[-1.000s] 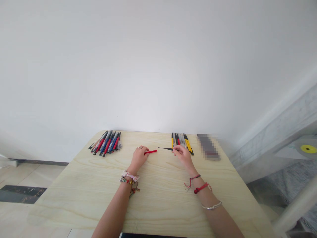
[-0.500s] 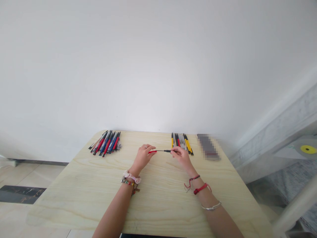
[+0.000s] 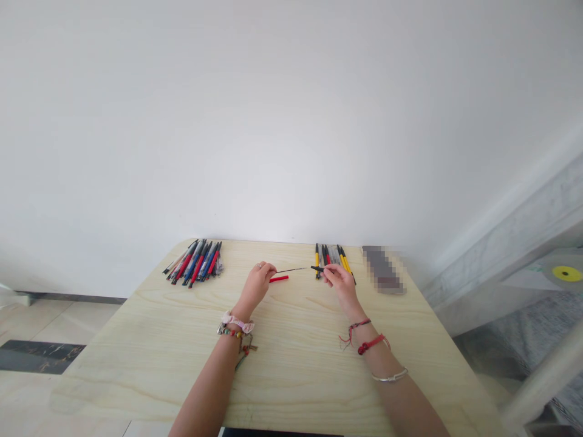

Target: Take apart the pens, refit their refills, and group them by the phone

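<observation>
My left hand [image 3: 260,280] pinches one end of a thin pen refill [image 3: 291,269], which points right over the middle of the table. In my right hand [image 3: 340,283] is the short black part of a pen [image 3: 317,268], held between thumb and fingertips. A small gap separates the refill's free end from this black part. A red pen barrel [image 3: 279,279] lies on the table just under the refill, its left end close to my left hand.
Several red, blue and clear pens [image 3: 195,262] lie bunched at the table's left back. A row of yellow, red and clear pens [image 3: 344,258] lies behind my right hand. A blurred dark flat object [image 3: 383,270] rests at the right. Behind the wooden table [image 3: 291,352] stands a white wall [image 3: 291,121].
The refill has come out of the black part and is now in my left hand. The red barrel has been let go onto the table. My right hand has shifted slightly right.
</observation>
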Available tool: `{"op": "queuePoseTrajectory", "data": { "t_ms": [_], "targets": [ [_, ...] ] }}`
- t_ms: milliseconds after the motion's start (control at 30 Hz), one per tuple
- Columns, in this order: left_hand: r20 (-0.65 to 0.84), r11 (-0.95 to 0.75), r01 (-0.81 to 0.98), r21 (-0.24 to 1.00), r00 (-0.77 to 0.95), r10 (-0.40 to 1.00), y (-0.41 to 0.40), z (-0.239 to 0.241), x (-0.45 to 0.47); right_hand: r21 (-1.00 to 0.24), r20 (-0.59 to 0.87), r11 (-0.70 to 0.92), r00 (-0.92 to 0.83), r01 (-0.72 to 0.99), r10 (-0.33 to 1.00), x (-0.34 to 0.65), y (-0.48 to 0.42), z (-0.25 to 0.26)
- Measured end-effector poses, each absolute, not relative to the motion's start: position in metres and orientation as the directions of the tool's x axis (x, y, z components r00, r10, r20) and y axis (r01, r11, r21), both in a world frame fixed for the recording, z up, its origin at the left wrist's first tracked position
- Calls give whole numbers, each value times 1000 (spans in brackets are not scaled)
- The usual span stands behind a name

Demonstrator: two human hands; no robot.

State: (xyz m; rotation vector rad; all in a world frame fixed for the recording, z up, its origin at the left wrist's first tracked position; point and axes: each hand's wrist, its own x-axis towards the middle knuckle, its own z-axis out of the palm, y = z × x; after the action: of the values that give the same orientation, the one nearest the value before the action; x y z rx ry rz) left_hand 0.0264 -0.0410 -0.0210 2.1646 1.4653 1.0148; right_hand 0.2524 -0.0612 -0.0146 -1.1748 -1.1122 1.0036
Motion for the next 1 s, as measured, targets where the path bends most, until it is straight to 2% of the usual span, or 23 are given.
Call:
{"op": "queuePoseTrajectory", "data": {
  "t_ms": [200, 400, 633, 867, 1000],
  "targets": [
    [348, -380, 666, 642, 189, 918, -41, -23, 29, -987, 110, 135, 232, -93, 967, 254, -60, -16],
    [330, -461, 664, 589, 324, 887, -46, -19, 35, -995, 95, 100, 204, -14, 974, 249, -61, -20],
    [333, -551, 632, 544, 440, 834, -48, -19, 37, -995, 70, 78, 120, -62, 990, 238, -66, -16],
    [309, -510, 686, 518, 406, 860, -47, -18, 31, -973, 217, 206, 114, 103, 969, 240, -66, -18],
    [308, -502, 691, 521, 396, 865, -47, -17, 29, -958, 274, 260, 121, 119, 954, 239, -64, -23]
  ]
}}
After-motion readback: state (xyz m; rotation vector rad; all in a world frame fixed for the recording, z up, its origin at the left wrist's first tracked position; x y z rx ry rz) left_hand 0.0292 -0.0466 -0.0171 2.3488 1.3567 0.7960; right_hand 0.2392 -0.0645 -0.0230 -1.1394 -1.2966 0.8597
